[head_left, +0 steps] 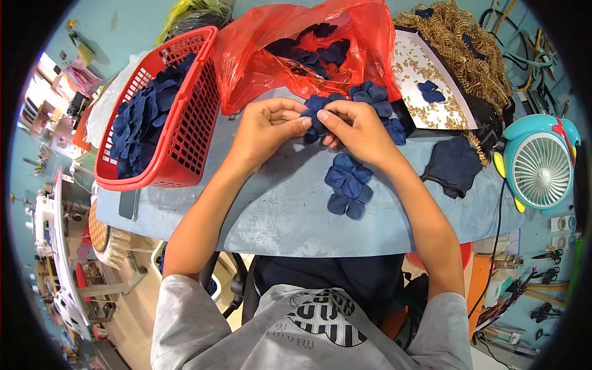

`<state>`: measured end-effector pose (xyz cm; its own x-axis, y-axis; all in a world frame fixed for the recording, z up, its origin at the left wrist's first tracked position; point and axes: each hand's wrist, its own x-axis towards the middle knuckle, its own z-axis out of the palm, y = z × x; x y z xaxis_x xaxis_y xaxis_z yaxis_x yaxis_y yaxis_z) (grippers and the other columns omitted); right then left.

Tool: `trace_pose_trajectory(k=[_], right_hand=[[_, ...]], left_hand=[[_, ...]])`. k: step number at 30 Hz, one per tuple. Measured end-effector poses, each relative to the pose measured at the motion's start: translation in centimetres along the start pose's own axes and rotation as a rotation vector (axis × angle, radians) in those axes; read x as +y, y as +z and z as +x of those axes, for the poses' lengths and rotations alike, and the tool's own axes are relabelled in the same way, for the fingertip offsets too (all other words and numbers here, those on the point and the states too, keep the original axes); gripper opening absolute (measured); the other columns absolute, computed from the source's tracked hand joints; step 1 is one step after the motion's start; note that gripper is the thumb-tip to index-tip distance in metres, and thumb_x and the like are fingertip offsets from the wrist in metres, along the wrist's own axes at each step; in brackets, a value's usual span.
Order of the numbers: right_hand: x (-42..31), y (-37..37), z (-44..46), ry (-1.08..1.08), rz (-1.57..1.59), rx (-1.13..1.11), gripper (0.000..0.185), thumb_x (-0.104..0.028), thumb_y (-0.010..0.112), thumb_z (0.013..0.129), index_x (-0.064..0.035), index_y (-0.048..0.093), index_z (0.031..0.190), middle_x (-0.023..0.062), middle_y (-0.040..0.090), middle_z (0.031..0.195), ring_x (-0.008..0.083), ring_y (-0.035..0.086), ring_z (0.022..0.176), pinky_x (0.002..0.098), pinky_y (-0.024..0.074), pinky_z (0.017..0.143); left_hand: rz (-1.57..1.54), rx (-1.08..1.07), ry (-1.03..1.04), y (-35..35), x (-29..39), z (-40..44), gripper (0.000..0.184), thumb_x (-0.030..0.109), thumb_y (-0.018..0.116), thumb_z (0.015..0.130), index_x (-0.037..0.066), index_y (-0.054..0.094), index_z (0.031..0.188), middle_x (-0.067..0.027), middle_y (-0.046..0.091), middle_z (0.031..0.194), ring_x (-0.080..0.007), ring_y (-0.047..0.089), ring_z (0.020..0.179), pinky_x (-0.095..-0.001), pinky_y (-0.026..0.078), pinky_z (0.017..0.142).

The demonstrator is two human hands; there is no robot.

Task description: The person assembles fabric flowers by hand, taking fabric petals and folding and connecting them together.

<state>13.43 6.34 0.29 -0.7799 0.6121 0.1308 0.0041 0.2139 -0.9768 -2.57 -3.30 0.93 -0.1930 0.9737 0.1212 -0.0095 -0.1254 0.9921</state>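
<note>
Both hands meet over the table near the red bag. My left hand [271,128] pinches the left edge of a dark blue fabric flower [316,117] between thumb and fingers. From the right, my right hand [354,126] grips the same flower, its thumb lying on the petals. Just beyond and to the right of the right hand are more blue flowers [370,92], partly hidden by it. Closer to the table's front edge, a few blue flowers [348,185] lie joined or overlapping on the blue-grey table [277,216].
A red basket [197,111] of blue petals stands left, beside a phone [128,205]. Behind the hands lies an open red bag [246,55] with blue pieces. To the right are a white tray [425,58] with gold bits, gold trim [456,31], a dark cloth [453,165] and a fan [539,163].
</note>
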Motion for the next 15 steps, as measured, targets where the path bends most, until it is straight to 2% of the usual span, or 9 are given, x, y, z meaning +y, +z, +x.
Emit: trace_pose_trajectory(k=[6, 9, 12, 15], right_hand=[[-0.17, 0.0, 0.04, 0.022, 0.108, -0.076, 0.029, -0.023, 0.054, 0.087, 0.0042, 0.06, 0.091, 0.0056, 0.059, 0.07, 0.0091, 0.057, 0.058, 0.0223, 0.0479, 0.052], [-0.95, 0.17, -0.24, 0.06, 0.135, -0.134, 0.028, -0.024, 0.053, 0.087, 0.0033, 0.059, 0.089, 0.0051, 0.059, 0.07, 0.0091, 0.057, 0.059, 0.0228, 0.0483, 0.055], [-0.86, 0.12, -0.22, 0.03, 0.117, -0.205, 0.027, -0.024, 0.053, 0.088, 0.0024, 0.058, 0.087, 0.0048, 0.059, 0.07, 0.0091, 0.057, 0.059, 0.0231, 0.0484, 0.056], [-0.7, -0.32, -0.19, 0.045, 0.145, -0.253, 0.024, -0.021, 0.053, 0.088, 0.0021, 0.057, 0.085, 0.0045, 0.059, 0.069, 0.0092, 0.057, 0.059, 0.0228, 0.0482, 0.055]], left_hand=[[-0.004, -0.009, 0.008, -0.18, 0.3, -0.12, 0.015, 0.002, 0.067, 0.074, -0.002, 0.059, 0.087, -0.0058, 0.063, 0.076, -0.0071, 0.058, 0.066, -0.019, 0.046, 0.059], [0.054, -0.086, 0.073, -0.25, -0.04, 0.0, 0.013, 0.002, 0.067, 0.074, -0.001, 0.059, 0.084, -0.0045, 0.063, 0.075, -0.0066, 0.057, 0.065, -0.0185, 0.046, 0.057], [0.105, -0.178, 0.073, -0.19, -0.11, -0.11, 0.012, 0.002, 0.067, 0.074, 0.0, 0.06, 0.084, -0.0032, 0.062, 0.074, -0.0061, 0.057, 0.065, -0.0184, 0.045, 0.057], [0.024, -0.232, -0.013, -0.61, 0.44, -0.07, 0.014, 0.004, 0.067, 0.075, -0.001, 0.062, 0.087, -0.0033, 0.062, 0.075, -0.0056, 0.056, 0.065, -0.0184, 0.045, 0.058]])
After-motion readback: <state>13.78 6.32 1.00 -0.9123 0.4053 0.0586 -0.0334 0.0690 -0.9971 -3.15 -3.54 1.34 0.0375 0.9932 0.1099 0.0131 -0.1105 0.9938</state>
